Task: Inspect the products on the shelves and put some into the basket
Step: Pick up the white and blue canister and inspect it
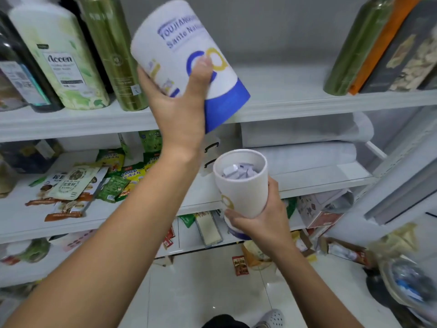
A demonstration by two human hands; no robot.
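Observation:
My left hand (176, 100) grips a tall white and blue cardboard tube cover (182, 41), tilted, raised in front of the top shelf (295, 102). Lower down, my right hand (262, 218) holds the open white inner tube (241, 185) upright; several small pale sachets lie inside it. The two tube parts are apart. At the right edge, a blurred basket-like container (406, 280) sits on the floor.
Bottles, one a white Accen bottle (61, 58), stand at top left; a green bottle (352, 48) and boxes at top right. Snack packets (78, 185) cover the middle shelf, folded white cloth (305, 147) lies to its right. Packets litter the tiled floor (201, 287).

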